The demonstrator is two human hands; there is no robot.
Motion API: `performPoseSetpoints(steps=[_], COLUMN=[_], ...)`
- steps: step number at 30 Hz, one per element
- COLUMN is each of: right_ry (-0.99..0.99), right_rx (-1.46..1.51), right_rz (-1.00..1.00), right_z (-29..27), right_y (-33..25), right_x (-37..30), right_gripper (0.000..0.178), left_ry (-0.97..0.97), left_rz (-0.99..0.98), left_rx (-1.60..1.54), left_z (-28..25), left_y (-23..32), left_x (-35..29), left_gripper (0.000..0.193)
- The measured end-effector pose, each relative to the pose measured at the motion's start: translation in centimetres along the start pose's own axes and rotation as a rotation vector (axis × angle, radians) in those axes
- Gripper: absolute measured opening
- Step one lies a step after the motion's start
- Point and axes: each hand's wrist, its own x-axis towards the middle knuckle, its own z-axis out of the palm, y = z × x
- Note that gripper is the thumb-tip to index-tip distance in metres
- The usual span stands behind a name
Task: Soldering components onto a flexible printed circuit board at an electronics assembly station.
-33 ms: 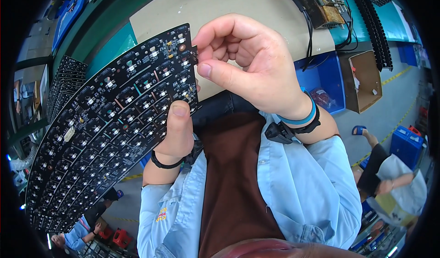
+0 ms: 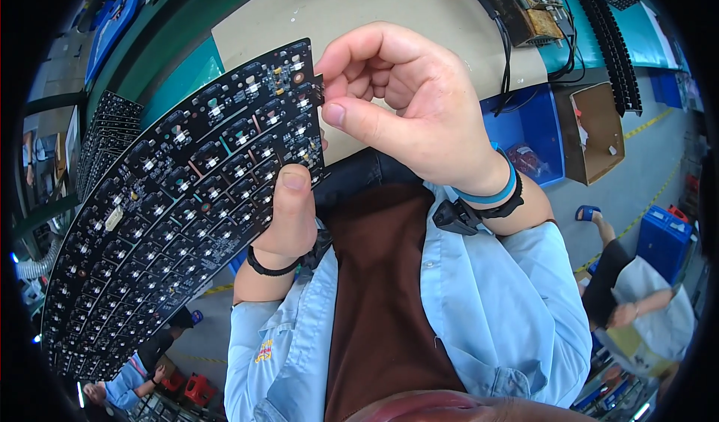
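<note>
A long black circuit board (image 2: 187, 175), covered with rows of small switch-like parts and tiny components, is held up tilted on the left. My left hand (image 2: 288, 216) grips its near right edge, thumb on the face and most fingers hidden behind. At the board's upper right edge, my right hand (image 2: 408, 100) has its fingers curled, with thumb and forefinger close to a small dark connector-like piece (image 2: 319, 90) there. Whether those fingertips pinch that piece or the board's edge is hard to make out.
Similar black boards stand stacked (image 2: 108, 141) at the left. Beyond my hands lies a beige work mat (image 2: 284, 10) with a metal device (image 2: 535, 17) and black cables. A blue bin (image 2: 535, 134) and a cardboard box (image 2: 595, 141) stand right. Another person (image 2: 644, 295) is at the lower right.
My hands and the board stay practically where they were. At the lower right, the other person's arm and body have shifted slightly.
</note>
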Motion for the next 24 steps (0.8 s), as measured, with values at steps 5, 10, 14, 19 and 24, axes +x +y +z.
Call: performPoseSetpoints(steps=[5,10,14,19,24], right_ry=[0.001,0.015,0.024,0.022,0.019], right_rx=[-0.034,-0.080,-0.070,-0.036,-0.027], right_rz=[-0.011,-0.021,-0.014,-0.011,-0.020], right_z=[0.19,0.39,0.53,0.56,0.61], right_y=[-0.20,-0.23,0.00,-0.12,0.10], right_x=[0.01,0.18,0.29,0.09,0.27], right_gripper=[0.027,0.025,0.023,0.022,0.022], left_ry=[-0.022,-0.026,-0.045,-0.040,-0.055], left_rz=[0.022,-0.016,-0.032,-0.026,-0.019], left_rx=[0.037,0.071,0.172,0.173,0.179], left_z=[-0.35,-0.61,-0.70,-0.48,-0.58], left_y=[0.01,0.21,0.45,0.69,0.71], left_x=[0.04,0.16,0.32,0.04,0.24], left_gripper=[0.053,0.054,0.053,0.051,0.052])
